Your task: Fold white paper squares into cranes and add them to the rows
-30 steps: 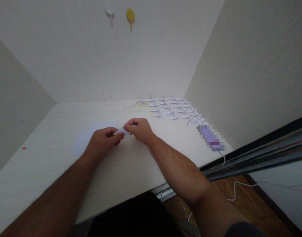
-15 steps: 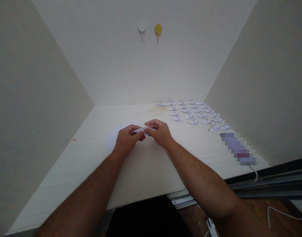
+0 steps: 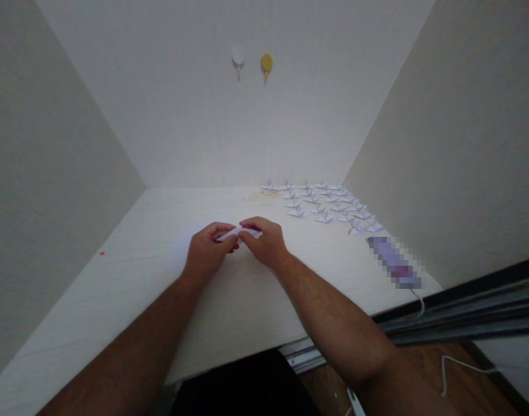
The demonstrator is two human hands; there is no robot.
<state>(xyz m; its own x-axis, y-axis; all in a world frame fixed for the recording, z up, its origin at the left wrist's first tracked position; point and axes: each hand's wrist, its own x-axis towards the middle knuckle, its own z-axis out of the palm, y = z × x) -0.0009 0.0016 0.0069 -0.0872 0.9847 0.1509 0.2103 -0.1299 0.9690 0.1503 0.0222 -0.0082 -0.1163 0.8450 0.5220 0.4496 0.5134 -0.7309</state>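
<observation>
A small folded white paper piece (image 3: 237, 233) is pinched between both hands just above the pale wooden table (image 3: 130, 289). My left hand (image 3: 207, 252) grips its left end with curled fingers. My right hand (image 3: 263, 242) pinches its right end, thumb and fingertips pressed together. Under and left of my left hand lie flat white paper sheets (image 3: 180, 249). Several finished paper cranes (image 3: 323, 203) stand in rows at the back right of the table.
A blurred purple object (image 3: 393, 262) with a white cable (image 3: 420, 301) lies near the table's right front edge. White walls close in the table on three sides; two hooks (image 3: 251, 60) hang on the back wall. A tiny red dot (image 3: 101, 253) marks the left side.
The view has swung about, first right, then slightly left. Both hands keep hold of the paper piece and have shifted their fingers a little on it.
</observation>
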